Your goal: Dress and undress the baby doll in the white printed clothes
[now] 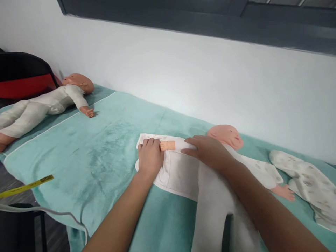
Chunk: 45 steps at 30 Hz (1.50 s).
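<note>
A baby doll (225, 134) in white lies on its back on a green blanket, its head toward the wall. One of its arms reaches left, with the small doll hand (168, 145) bare past the white sleeve. Beneath that arm is a spread white printed baby garment (181, 171). My left hand (151, 157) has its fingers curled on this cloth, right beside the doll hand. With thumb and fingers, my right hand (207, 150) grips the doll's sleeved arm (181, 144) nearer the shoulder. The doll's other arm wears a printed sleeve (265, 171). My right forearm hides part of its body.
Another doll (55, 99) in white lies at the far left near a black and red chair (26, 84). White printed baby clothing (307, 182) lies at the right. A yellow strip (26, 186) and a pale cable (52, 211) are by the blanket's (105, 150) left edge.
</note>
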Motion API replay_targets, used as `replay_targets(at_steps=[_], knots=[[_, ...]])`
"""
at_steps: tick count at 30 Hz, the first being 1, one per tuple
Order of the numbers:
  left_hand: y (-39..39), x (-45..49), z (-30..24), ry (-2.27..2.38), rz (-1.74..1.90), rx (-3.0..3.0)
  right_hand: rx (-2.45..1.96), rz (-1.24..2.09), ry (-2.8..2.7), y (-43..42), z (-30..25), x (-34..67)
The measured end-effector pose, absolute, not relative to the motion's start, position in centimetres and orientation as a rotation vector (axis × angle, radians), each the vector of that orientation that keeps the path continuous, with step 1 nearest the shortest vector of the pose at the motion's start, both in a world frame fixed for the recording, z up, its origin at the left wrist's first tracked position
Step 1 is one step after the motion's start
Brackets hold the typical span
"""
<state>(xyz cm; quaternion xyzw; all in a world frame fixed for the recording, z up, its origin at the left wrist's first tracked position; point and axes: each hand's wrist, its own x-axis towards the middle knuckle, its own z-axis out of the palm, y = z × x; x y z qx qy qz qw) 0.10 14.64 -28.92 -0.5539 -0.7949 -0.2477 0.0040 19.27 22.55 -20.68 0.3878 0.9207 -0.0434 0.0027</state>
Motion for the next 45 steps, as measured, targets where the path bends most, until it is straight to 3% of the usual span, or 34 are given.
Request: replay_targets(at_steps=[6,9,21,24,27,29,33,42,45], knots=[[14.2,-0.6,-29.3,-2.485,-1.421,-1.600,1.301,-0.175,2.845,22.4,-20.3,19.7],[14.0,-0.2,-29.4,-2.376,-1.559,-1.642,1.396,-0.081,2.770,22.4,-20.2,19.5],[14.1,2.4,-29.5,-2.189,-1.105,-2.005,1.367,-0.115,2.941,22.4,-20.8,17.4],[13.7,2.3,-29.1,-2.327,-1.103,-1.859,1.847,-0.087,3.002,20.4,-20.0,21.9],[13.4,2.4,-28.9,-2.428,-0.961,-1.772,2.493,0.022,2.627,17.5,-21.1,28.2],[13.3,2.6,-29.0,-2.418,-0.858,-1.786,2.569,-0.160,2.400,15.9,-22.9,31.7],[13.6,2.8,-29.1,-2.274,-0.823,-1.843,2.580,-0.828,2.212,14.6,-25.7,34.6],[14.3,4.1,-27.5,-2.202,-1.175,-1.918,2.556,-1.430,2.185,16.2,-23.0,31.5],[15.0,5.3,-26.2,-2.276,-1.256,-1.923,2.566,-1.814,2.083,16.1,-22.9,30.0]])
